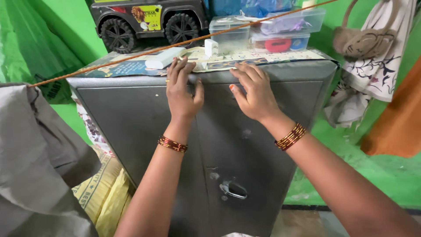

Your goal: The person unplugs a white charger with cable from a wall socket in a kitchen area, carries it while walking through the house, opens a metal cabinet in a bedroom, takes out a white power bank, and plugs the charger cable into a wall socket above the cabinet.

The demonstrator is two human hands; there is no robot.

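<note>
A grey metal cabinet (131, 118) with two doors stands before me, a metal handle (233, 189) low on its right door. My left hand (182, 90) lies flat against the top of the left door, its fingertips over the upper edge. My right hand (254, 92) presses flat on the top of the right door, fingers reaching the cabinet's top edge. Both wrists wear red and gold bangles. Neither hand holds anything.
On the cabinet top lie printed paper sheets (263, 56), a white block (164, 57), a small white charger (211, 47), clear plastic boxes (280, 30) and a toy truck (149, 19). An orange rope (109, 61) crosses in front. Grey cloth (35, 158) hangs left, a bag and clothes (372, 48) right.
</note>
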